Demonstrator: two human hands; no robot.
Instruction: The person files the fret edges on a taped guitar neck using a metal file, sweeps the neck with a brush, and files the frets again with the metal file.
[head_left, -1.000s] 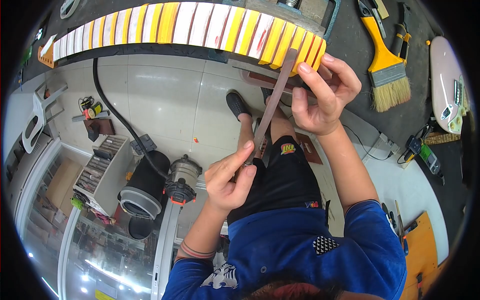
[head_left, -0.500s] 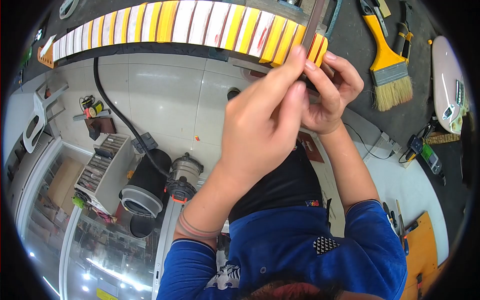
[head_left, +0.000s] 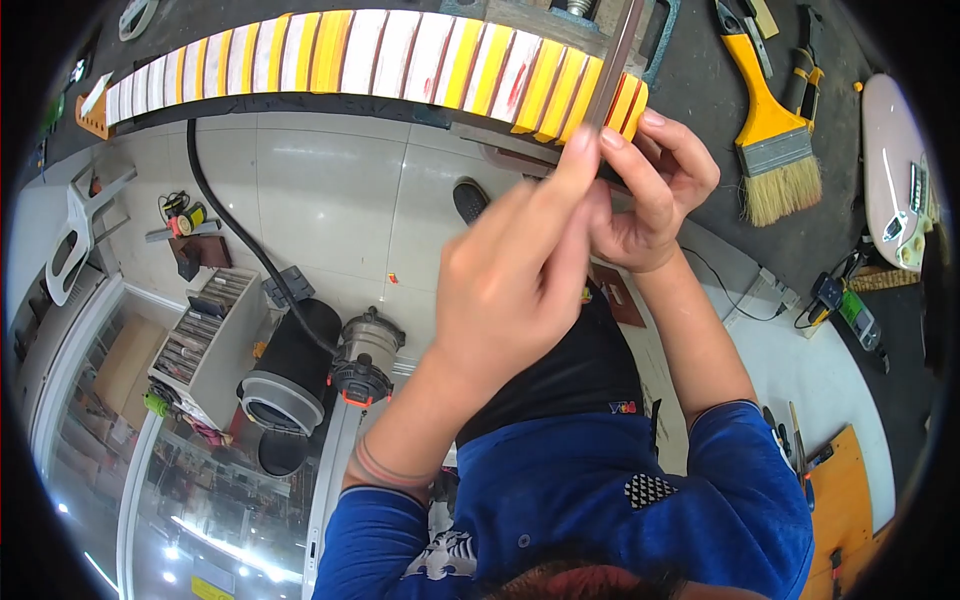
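Observation:
A long fretboard [head_left: 395, 55], covered in white and yellow tape strips with narrow dark lines between them, stretches across the top of the view. My left hand [head_left: 520, 260] is closed, its thumb and fingers pinching the near end of a slim dark brown bar [head_left: 612, 75], which looks like a file. This bar lies across the fretboard near its right end. My right hand [head_left: 655, 190] is closed too, its fingertips at the yellow-taped right end and beside the bar. Motion slightly blurs my left hand, and its grip is partly hidden.
A yellow-handled paintbrush [head_left: 765, 110] and a black-and-yellow tool [head_left: 805, 75] lie on the dark bench at right, near a pale rounded case [head_left: 890, 160]. Metal clamp parts [head_left: 580, 8] stand behind the fretboard. Below are a black hose [head_left: 225, 220], a dark canister [head_left: 290, 350] and a stool [head_left: 75, 235].
My left hand has drawn back toward my body and slightly left, and the bar has slid with it. My right hand stays near the fretboard's end, shifted slightly left.

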